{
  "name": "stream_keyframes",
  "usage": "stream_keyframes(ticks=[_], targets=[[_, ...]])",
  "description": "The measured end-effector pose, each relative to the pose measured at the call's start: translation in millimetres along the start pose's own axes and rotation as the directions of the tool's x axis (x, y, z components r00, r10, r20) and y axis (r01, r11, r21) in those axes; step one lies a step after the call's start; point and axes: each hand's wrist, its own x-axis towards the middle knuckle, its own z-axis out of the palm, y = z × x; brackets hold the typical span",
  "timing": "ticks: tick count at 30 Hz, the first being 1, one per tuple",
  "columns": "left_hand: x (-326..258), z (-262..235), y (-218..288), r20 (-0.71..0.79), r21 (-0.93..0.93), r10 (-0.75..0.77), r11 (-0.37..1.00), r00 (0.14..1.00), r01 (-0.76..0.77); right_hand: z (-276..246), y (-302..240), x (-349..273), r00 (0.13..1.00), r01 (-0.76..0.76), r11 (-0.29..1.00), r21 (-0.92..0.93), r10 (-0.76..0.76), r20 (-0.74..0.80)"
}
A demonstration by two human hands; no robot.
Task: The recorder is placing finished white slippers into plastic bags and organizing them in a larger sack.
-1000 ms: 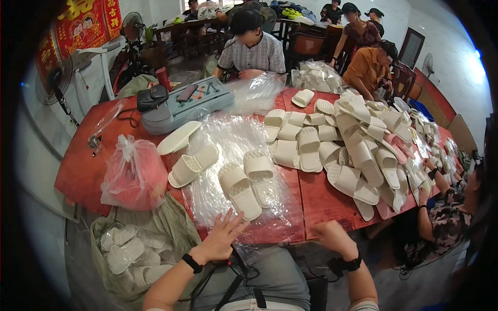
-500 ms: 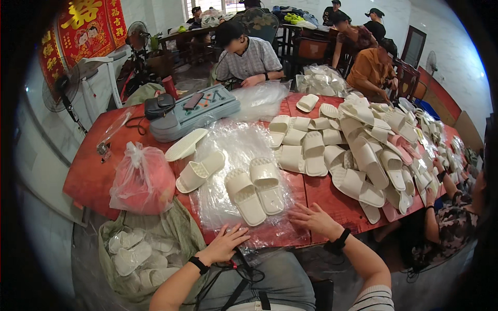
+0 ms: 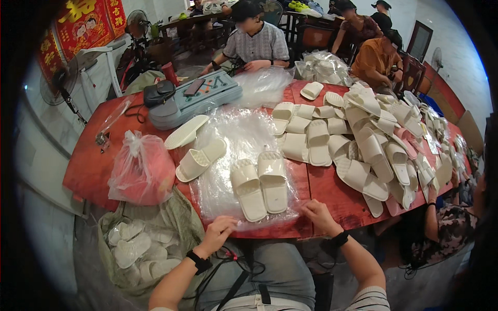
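The left hand point(image 3: 219, 231), at lower centre, has its fingers curled, thumb and forefinger apparently pinching the near edge of a clear plastic bag point(image 3: 293, 201). The right hand point(image 3: 320, 217), lower and right of centre, has its fingertips drawn together on the bag's right side.

Between and just beyond them, at the centre of the frame, the pair of cream slide slippers point(image 3: 250, 194) lies side by side, straps away from the person. A sheen on the right one suggests film over it, so the pair looks bagged, though the clear layers make that hard to confirm; I cannot tell whether the near edge is closed.

Beneath spreads a stack of clear bags point(image 3: 213, 199) on the red table point(image 3: 91, 166). To the left of centre are two unbagged slippers, one strap up point(image 3: 199, 161), one sole up point(image 3: 187, 131).

Farther out, at lower left, wrapped slippers point(image 3: 132, 251) fill an open woven sack point(image 3: 187, 217); these look finished. On the right, the large heap of slippers point(image 3: 372, 150), mostly cream with some pink, seems largely unwrapped, so judging by its size, much remains.
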Motion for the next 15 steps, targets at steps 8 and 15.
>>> stream_keyframes(ticks=[8, 15], targets=[[0.4, 1.8, -11.6, -0.18, 0.068, -0.275, 0.954, 0.944, 0.291, 26.9, -21.3, 18.9, 0.955, -0.265, 0.938, -0.223, 0.223, -0.194], [10.7, 2.8, 3.9, 0.022, -0.527, -0.657, 0.633, 0.754, 0.567, 29.1, -65.2, 7.7, 0.882, 0.394, 0.626, -0.673, -0.464, 0.084]])
